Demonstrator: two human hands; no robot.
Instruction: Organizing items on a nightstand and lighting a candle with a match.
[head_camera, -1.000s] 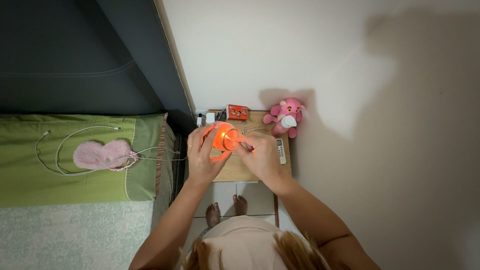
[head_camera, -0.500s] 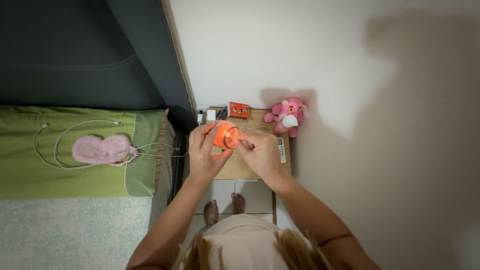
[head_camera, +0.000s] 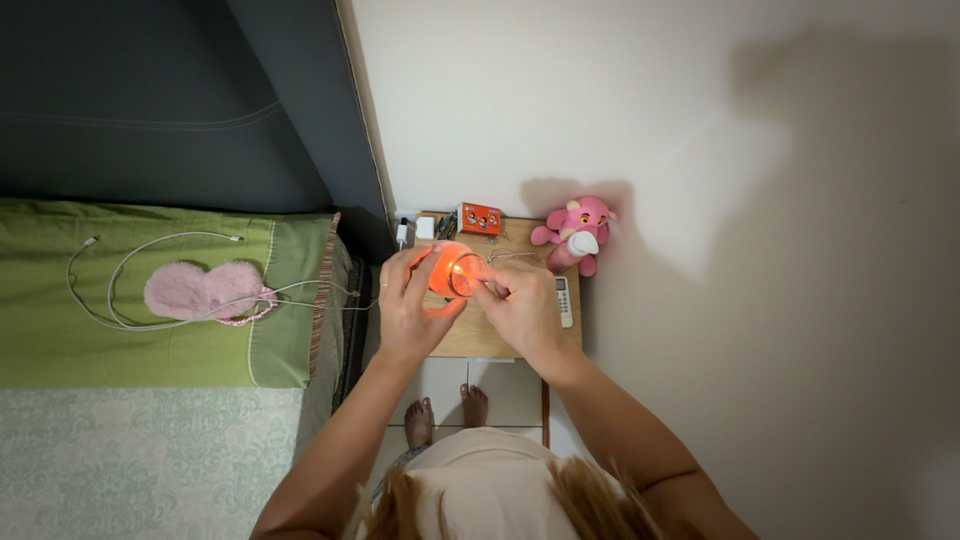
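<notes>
A glowing orange glass lamp (head_camera: 450, 272) is lifted over the wooden bedside table (head_camera: 480, 338). My left hand (head_camera: 408, 305) wraps around its left side and holds it. My right hand (head_camera: 520, 305) is at the lamp's right side with pinched fingers touching its rim; whatever they pinch is too small to make out.
On the table are a pink plush toy (head_camera: 575, 232), a small orange box (head_camera: 478, 219), a white remote (head_camera: 562, 300) and white chargers (head_camera: 424, 228). The bed at left has a green pillow (head_camera: 150, 340) with a pink eye mask (head_camera: 196, 290) and white cable (head_camera: 110, 280). My bare feet (head_camera: 445, 412) stand below.
Both hands stay on the lamp. The view has shifted slightly, otherwise nothing has visibly moved.
</notes>
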